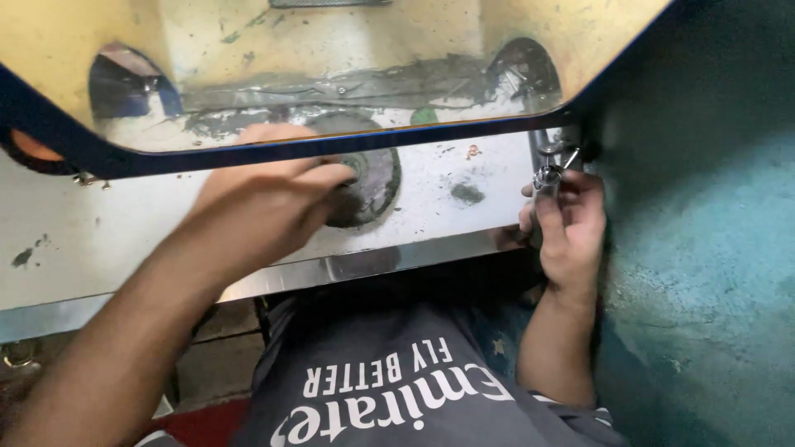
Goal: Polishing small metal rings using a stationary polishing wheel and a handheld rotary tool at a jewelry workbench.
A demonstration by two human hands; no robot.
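The person is bent over a pale, stained counter (99, 240) with a bright metal front edge, under a tilted yellow panel with a dark blue rim (273, 149) that hangs across the top of the view. The left hand (265, 203) lies flat-ish on a dark round disc (373, 178) set into the counter top, fingers (327, 178) curled over its near side and pressing on it; the hand is blurred, so I'd judge it is mid-turn or mid-rub on that disc. The disc sits about the middle of the counter, partly tucked under the blue rim. Off at the right end, close against the teal wall (704, 248), the right hand (571, 228) is wrapped around a small shiny metal fitting (548, 174), a valve or tap by the look of it, with the fingers closed on its stem. A dark smudge (468, 193) marks the counter between the two hands.

It looks like the working step itself: one hand on the disc, the other steadying or setting the fitting. The next move seems to call for a firm, even press on the disc while the right hand's grip on the fitting doesn't slip
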